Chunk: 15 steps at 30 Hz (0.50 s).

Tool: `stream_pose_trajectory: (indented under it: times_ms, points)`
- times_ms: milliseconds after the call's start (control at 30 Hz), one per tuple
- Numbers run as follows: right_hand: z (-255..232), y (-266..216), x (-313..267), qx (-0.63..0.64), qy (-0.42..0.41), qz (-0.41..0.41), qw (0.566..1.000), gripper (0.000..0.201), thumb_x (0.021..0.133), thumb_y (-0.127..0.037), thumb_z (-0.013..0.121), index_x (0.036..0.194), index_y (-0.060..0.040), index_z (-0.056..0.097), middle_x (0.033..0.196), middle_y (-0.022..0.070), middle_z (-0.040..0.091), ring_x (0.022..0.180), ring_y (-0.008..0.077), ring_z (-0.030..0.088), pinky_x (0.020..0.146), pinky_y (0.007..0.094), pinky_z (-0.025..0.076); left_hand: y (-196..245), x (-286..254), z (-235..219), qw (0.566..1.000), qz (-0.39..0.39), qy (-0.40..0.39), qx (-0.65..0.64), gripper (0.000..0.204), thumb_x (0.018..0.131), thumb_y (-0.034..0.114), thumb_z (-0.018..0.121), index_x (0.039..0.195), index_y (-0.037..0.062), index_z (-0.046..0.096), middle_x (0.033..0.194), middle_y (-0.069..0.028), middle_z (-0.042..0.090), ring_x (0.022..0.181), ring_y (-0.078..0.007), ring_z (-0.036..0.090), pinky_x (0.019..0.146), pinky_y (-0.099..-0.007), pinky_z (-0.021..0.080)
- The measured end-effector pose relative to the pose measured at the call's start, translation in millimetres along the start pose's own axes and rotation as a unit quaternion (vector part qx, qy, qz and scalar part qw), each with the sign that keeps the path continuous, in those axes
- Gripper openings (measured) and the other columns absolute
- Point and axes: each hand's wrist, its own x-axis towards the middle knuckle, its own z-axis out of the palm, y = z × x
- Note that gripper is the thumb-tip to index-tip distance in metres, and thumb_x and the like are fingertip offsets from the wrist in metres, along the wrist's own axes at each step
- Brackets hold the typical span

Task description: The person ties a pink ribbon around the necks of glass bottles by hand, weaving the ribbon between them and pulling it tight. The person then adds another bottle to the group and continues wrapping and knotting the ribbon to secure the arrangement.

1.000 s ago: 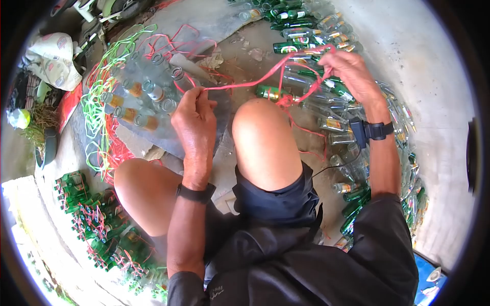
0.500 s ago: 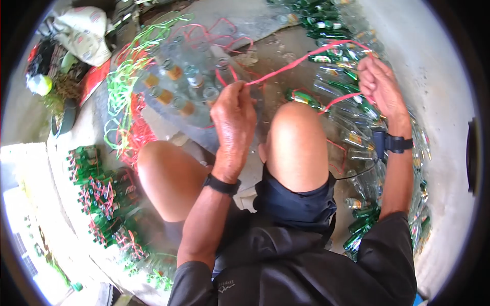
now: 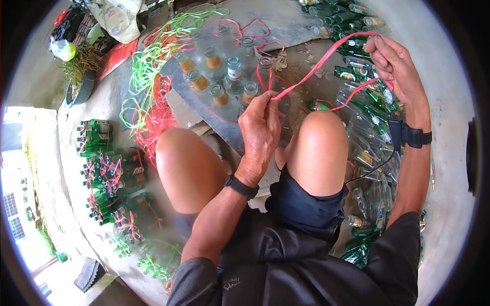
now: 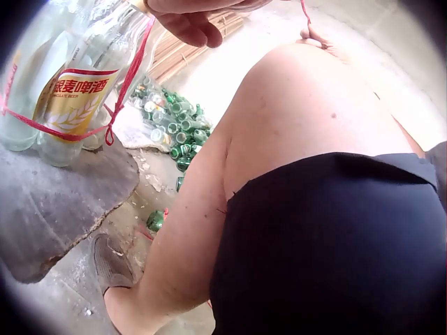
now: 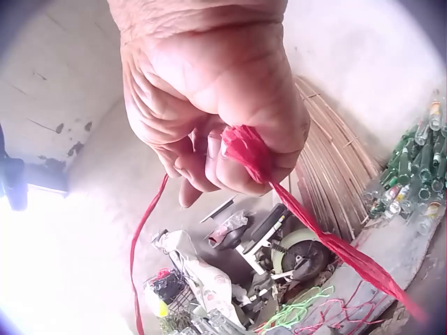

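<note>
Red twine (image 5: 318, 227), looped around clear bottles (image 3: 234, 76) near the grey slab's (image 4: 63, 202) edge, is pinched by the left hand (image 3: 259, 123), gripped by the right hand (image 3: 394, 65); bottles might be toppled by uneven pulling.

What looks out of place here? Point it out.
A loose tangle of red and green string sprawls beside the upright bottles, untidy against their tight cluster. No spill is evident.
</note>
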Motion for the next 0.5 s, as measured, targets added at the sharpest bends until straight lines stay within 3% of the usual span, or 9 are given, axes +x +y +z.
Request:
stream_pose_trajectory:
  times_ms: [200,333,400,500]
  points:
    - [32,-22,23,-0.067,-0.034,-0.012,0.997,0.040,0.108,-0.042,0.059,0.105,-0.0035,0.071,0.074,-0.0111,0.036,0.062,-0.0036,0.028,0.049,0.0168,0.020,-3,-7,-8,0.999,-0.021,-0.001,-0.046,0.023,0.106,0.010,0.063,0.122,-0.0034,0.071,0.092,-0.0070,0.075,0.070,-0.0101,0.068,0.064,-0.0259,0.054]
    - [47,-36,51,-0.116,-0.076,-0.035,0.990,0.036,0.111,-0.038,0.055,0.108,-0.0045,0.069,0.074,-0.0105,0.037,0.061,-0.0033,0.028,0.047,0.0169,0.021,4,-11,-16,0.984,-0.088,-0.006,-0.154,0.025,0.107,0.017,0.063,0.122,-0.0012,0.072,0.096,-0.0054,0.076,0.069,-0.0098,0.066,0.063,-0.0250,0.053]
    - [54,-50,66,-0.145,-0.120,-0.006,0.982,0.032,0.109,-0.032,0.059,0.105,-0.0025,0.069,0.074,-0.0040,0.049,0.064,0.0039,0.045,0.053,0.0220,0.037,4,-13,-20,0.975,-0.122,-0.004,-0.184,0.026,0.108,0.019,0.063,0.122,-0.0005,0.073,0.096,-0.0049,0.075,0.069,-0.0095,0.065,0.063,-0.0244,0.052]
    - [93,-70,77,-0.164,-0.110,-0.001,0.980,0.028,0.106,-0.024,0.062,0.102,-0.0006,0.077,0.073,-0.0044,0.061,0.064,0.0054,0.054,0.056,0.0214,0.042,3,-14,-24,0.958,-0.170,0.015,-0.231,0.029,0.108,0.024,0.062,0.123,0.0011,0.073,0.095,-0.0044,0.075,0.067,-0.0085,0.062,0.062,-0.0234,0.050]
